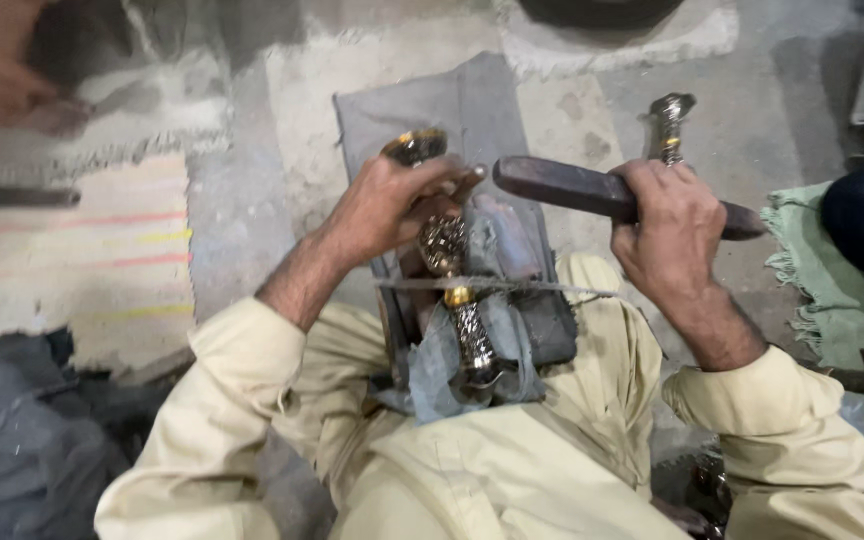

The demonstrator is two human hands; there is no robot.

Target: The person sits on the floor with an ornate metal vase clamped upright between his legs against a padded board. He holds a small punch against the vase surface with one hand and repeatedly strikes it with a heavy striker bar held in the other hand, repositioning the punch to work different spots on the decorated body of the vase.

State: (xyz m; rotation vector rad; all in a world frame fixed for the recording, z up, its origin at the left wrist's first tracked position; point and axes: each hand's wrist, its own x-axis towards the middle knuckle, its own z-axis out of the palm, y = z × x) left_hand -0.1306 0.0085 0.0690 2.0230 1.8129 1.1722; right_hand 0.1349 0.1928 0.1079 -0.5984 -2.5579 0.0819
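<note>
Ornate metal piece (pixel 449 262), silver with gold bands, lies lengthwise on a grey cloth (pixel 432 375) over a dark block (pixel 542 320) in my lap. My left hand (pixel 387 210) has its grip wrapped around the piece's upper end. My right hand (pixel 674 228) has its grip closed on a dark iron bar (pixel 572 187), held level above the piece. 1 more silver piece (pixel 669 125) stands on the floor (pixel 252 200) behind that hand.

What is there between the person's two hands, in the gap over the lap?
In the head view, the front end of the dark bar held by the right hand lies there, pointing toward the left hand, above grey cloth.
</note>
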